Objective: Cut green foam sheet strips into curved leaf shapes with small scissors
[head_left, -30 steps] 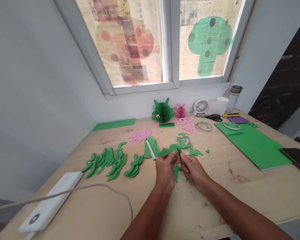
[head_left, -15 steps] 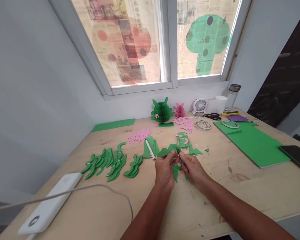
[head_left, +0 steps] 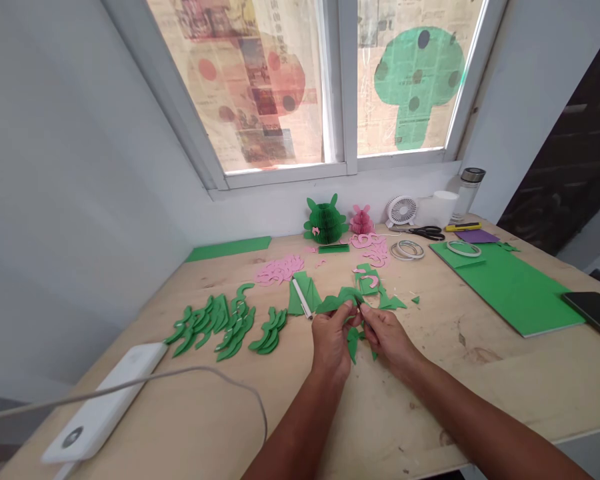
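My left hand [head_left: 332, 337] pinches a piece of green paper [head_left: 334, 301] with a curved, wavy edge. Close beside it, my right hand [head_left: 389, 335] is closed around scissors [head_left: 359, 301], of which only a short dark blade shows at the paper; the handles are hidden in the fingers. Green paper scraps [head_left: 353, 345] lie under both hands. Just beyond them are a white marker [head_left: 301, 298] on green paper pieces and a green offcut [head_left: 391, 302]. To the left, curved green cutouts [head_left: 236, 330] lie in overlapping piles.
Pink cutouts [head_left: 280, 269], a green honeycomb paper figure [head_left: 326, 223] and a smaller pink one [head_left: 361, 221] are farther back. Tape rolls [head_left: 411, 251], black-handled scissors [head_left: 429, 233], a green sheet [head_left: 515, 293] and a phone [head_left: 593, 317] lie right. A cable [head_left: 190, 371] crosses a white device [head_left: 107, 400].
The whole view has shifted slightly. Both hands stay together at the green paper, with hardly any visible movement of the blade.
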A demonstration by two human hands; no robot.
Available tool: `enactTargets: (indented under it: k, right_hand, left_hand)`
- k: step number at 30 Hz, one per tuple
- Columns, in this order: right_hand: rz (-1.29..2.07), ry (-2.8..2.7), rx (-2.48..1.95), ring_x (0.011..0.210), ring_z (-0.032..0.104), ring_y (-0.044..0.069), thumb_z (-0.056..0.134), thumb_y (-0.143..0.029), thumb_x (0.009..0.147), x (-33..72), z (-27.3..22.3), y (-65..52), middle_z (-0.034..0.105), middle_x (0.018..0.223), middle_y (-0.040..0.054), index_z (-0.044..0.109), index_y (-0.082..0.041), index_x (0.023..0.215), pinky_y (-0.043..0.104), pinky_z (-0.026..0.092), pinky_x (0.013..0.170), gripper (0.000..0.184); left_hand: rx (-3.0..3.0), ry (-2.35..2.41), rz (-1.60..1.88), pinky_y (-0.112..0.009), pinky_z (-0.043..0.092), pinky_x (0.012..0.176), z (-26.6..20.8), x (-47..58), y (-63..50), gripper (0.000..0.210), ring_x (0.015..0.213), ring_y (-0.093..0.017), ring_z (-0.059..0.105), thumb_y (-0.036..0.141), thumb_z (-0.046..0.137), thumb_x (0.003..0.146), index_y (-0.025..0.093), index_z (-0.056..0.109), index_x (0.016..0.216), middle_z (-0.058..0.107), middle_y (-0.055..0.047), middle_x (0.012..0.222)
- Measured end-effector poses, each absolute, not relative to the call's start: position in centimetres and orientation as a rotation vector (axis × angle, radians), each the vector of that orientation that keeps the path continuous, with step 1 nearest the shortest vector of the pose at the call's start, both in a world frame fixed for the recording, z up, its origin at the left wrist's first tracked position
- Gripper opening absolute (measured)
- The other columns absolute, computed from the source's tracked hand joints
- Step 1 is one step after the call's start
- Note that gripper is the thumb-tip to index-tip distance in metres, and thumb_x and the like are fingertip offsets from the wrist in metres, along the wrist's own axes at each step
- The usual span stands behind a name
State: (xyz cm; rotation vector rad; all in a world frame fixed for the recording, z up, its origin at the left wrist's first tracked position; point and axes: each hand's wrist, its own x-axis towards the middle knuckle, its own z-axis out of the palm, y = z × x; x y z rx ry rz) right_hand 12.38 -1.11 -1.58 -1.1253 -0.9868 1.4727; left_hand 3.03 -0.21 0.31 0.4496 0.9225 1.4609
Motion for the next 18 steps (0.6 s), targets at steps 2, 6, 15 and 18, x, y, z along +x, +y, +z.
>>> enactTargets:
  k: [2, 6, 15, 18]
  right_hand:
    - [1.463, -0.985, -1.135, 0.03, 0.019, 0.005, 0.054, -0.061, 0.072, 12.37, -1.53, -1.11, 0.031, 0.033, -0.0095, 0.056, -0.015, 0.064, 0.02, 0.011, 0.033, 0.046]
    - [1.448, -0.983, -1.15, 0.03, 0.02, 0.005, 0.055, -0.061, 0.071, 12.35, -1.42, -1.13, 0.031, 0.033, -0.0093, 0.056, -0.015, 0.063, 0.02, 0.013, 0.032, 0.047]
    - [1.468, -0.983, -1.136, 0.031, 0.018, 0.004, 0.055, -0.062, 0.07, 12.33, -1.46, -1.17, 0.03, 0.033, -0.0099, 0.056, -0.015, 0.064, 0.02, 0.011, 0.033, 0.047]
    - [1.463, -0.992, -1.134, 0.031, 0.018, 0.005, 0.054, -0.062, 0.071, 12.34, -1.52, -1.19, 0.03, 0.033, -0.0097, 0.056, -0.015, 0.064, 0.02, 0.012, 0.033, 0.048]
  left_hand:
    - [0.445, 0.926, 1.463, -0.025, 0.047, 0.056, 0.3, 3.05, -0.23, 0.02, 0.056, -0.012, 0.056, 0.02, 0.076, 0.049, 0.013, 0.061, 0.061, 0.059, -0.001, 0.058]
    - [0.437, 0.931, 1.46, -0.025, 0.047, 0.056, 0.33, 3.08, -0.27, 0.02, 0.058, -0.013, 0.057, 0.018, 0.075, 0.049, 0.012, 0.062, 0.062, 0.06, -0.002, 0.06]
    - [0.426, 0.919, 1.445, -0.025, 0.047, 0.057, 0.56, 3.04, -0.39, 0.018, 0.058, -0.012, 0.057, 0.018, 0.075, 0.05, 0.012, 0.062, 0.06, 0.06, -0.002, 0.06]
    - [0.429, 0.915, 1.44, -0.025, 0.047, 0.057, 0.58, 3.03, -0.38, 0.018, 0.058, -0.012, 0.057, 0.019, 0.076, 0.05, 0.012, 0.062, 0.06, 0.06, -0.001, 0.059]
